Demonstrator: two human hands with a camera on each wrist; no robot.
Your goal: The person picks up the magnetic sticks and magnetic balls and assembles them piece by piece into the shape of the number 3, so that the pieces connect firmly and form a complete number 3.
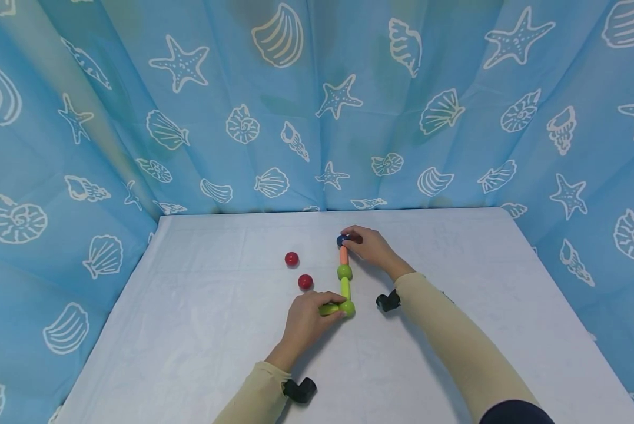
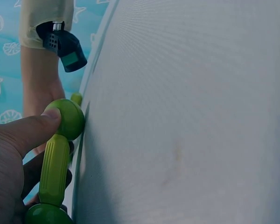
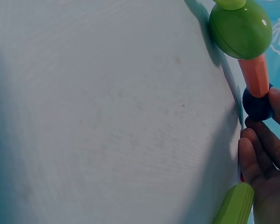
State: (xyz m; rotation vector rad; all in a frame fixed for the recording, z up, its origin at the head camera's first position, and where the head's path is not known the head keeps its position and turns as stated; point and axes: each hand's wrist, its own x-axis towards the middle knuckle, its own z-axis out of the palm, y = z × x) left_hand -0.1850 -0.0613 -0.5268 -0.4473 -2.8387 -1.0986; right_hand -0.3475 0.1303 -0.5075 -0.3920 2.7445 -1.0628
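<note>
A toy chain of balls and rods runs away from me across the table. Its near end is a green ball [image 1: 347,308], joined to a light green rod [image 2: 54,169]. My left hand [image 1: 308,318] grips this end, its thumb on the ball. Farther along come a light green rod [image 1: 345,288], a green ball [image 3: 241,29], and an orange rod [image 1: 344,255]. At the far end my right hand [image 1: 372,247] pinches the dark blue ball [image 3: 257,103]. Another light green rod [image 3: 235,204] shows by the right palm; whether it is held I cannot tell.
Two red balls, a farther one [image 1: 292,259] and a nearer one [image 1: 305,282], lie left of the chain. White cloth covers the table [image 1: 200,330]. A blue curtain [image 1: 317,135] with shell prints stands behind it. Each wrist carries a black camera.
</note>
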